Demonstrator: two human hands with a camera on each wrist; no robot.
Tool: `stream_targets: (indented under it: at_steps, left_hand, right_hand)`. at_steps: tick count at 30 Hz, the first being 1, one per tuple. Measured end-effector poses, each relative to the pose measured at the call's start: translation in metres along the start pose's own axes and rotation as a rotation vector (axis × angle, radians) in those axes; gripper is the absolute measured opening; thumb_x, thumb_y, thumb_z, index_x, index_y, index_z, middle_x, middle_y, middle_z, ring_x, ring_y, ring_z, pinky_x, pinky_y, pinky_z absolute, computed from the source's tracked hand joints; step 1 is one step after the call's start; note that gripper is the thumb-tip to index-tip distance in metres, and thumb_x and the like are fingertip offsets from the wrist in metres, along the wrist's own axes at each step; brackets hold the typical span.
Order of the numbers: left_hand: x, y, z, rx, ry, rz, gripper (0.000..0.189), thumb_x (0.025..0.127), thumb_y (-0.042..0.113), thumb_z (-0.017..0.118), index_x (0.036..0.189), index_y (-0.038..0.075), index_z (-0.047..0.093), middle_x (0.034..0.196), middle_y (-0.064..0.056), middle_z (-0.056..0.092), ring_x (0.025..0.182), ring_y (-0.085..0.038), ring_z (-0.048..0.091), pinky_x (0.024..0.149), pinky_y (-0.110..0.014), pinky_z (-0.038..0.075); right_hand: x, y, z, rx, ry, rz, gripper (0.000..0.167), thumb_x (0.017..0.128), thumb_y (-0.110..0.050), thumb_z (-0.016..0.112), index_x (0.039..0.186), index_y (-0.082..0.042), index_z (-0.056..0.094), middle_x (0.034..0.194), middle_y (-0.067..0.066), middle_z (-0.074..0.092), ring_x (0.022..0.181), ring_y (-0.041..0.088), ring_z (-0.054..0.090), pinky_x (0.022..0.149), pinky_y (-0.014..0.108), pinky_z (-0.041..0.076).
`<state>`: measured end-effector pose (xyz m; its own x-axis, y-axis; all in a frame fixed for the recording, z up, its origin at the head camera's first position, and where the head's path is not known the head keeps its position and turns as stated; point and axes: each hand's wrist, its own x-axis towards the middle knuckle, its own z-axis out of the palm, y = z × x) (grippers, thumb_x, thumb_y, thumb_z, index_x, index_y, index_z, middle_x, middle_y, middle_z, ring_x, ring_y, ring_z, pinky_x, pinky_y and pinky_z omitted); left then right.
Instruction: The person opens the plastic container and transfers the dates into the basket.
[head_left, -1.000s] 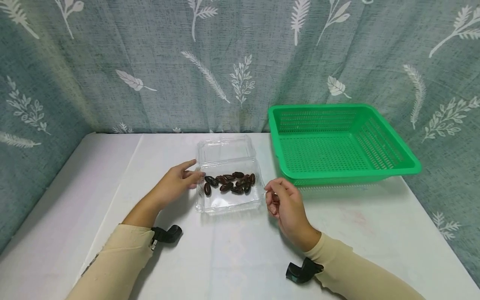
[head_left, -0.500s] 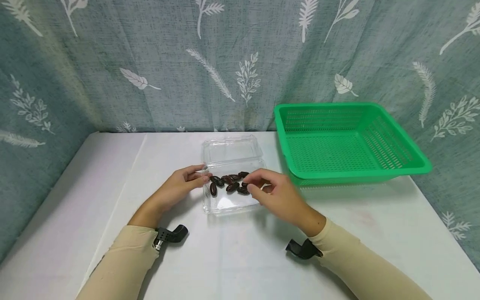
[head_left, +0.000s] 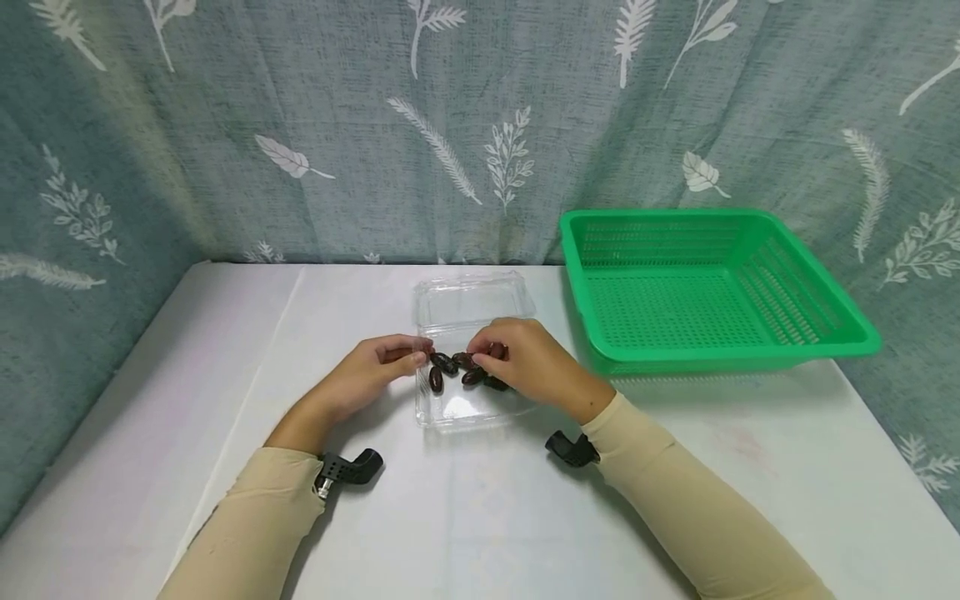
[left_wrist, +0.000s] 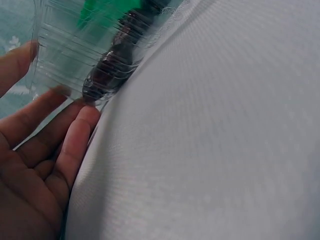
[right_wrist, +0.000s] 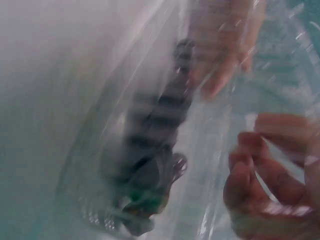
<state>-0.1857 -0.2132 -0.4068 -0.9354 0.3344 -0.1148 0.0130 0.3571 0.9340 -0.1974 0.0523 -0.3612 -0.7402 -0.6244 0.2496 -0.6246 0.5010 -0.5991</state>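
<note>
A clear hinged plastic box (head_left: 474,303) lies with its lid folded back, dark brown dates (head_left: 437,380) in its base. At the box's left wall is my left hand (head_left: 366,372); in the left wrist view its fairly straight fingertips (left_wrist: 89,116) touch the ribbed plastic. My right hand (head_left: 528,358) reaches over the right half of the base, fingers curled and thumb drawn close to the index finger around dates. A dark date shows between them in the head view. That hand covers the box's right side. The right wrist view shows curled fingers (right_wrist: 240,170) but is blurred.
A green perforated basket (head_left: 716,357) stands at the back right of the white table (head_left: 495,517). Behind the table hangs a grey-green curtain (head_left: 352,183) with white leaf prints. A black wrist mount is strapped to each forearm.
My right hand has moved left from beside the box to over the dates, its fingers closing in on them. The left hand stays at the left wall, thumb and fingers closer together. The view shifts slightly.
</note>
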Motion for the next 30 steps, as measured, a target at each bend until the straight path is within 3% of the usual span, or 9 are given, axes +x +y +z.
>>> stream_targets:
  at_steps: [8,14,19,30]
  left_hand:
    - [0.001,0.000,0.003,0.021,-0.014,0.009,0.045,0.101,0.029,0.060,0.138,0.004,0.058,0.139,-0.012,0.062,0.135,-0.028,0.052,0.122,-0.050,0.028]
    - [0.002,0.002,0.001,0.026,-0.005,-0.003,0.044,0.101,0.029,0.059,0.138,0.004,0.058,0.140,-0.011,0.061,0.135,-0.028,0.052,0.122,-0.050,0.028]
    - [0.002,0.002,0.000,0.033,-0.007,-0.010,0.046,0.102,0.032,0.058,0.139,0.005,0.058,0.142,-0.010,0.060,0.137,-0.028,0.050,0.122,-0.050,0.027]
    - [0.001,-0.001,0.001,0.034,-0.002,0.002,0.044,0.102,0.029,0.058,0.137,0.003,0.058,0.142,-0.014,0.059,0.137,-0.031,0.050,0.122,-0.052,0.026]
  right_hand:
    - [-0.003,0.014,-0.001,-0.155,-0.116,-0.002,0.013,0.092,-0.010,0.072,0.103,-0.011,0.078,0.089,-0.001,0.071,0.076,0.008,0.058,0.068,0.021,0.051]
    - [-0.004,0.016,0.004,-0.266,-0.171,-0.042,0.017,0.092,-0.017,0.073,0.108,-0.016,0.077,0.102,-0.002,0.073,0.097,0.016,0.066,0.086,0.033,0.055]
    - [-0.004,0.012,0.006,-0.319,-0.173,-0.041,0.020,0.091,-0.021,0.075,0.111,-0.019,0.077,0.106,-0.003,0.074,0.102,0.019,0.065,0.089,0.036,0.055]
    - [-0.005,0.015,0.009,-0.357,-0.158,-0.062,0.020,0.089,-0.022,0.075,0.109,-0.019,0.078,0.101,-0.003,0.072,0.097,0.018,0.065,0.082,0.035,0.055]
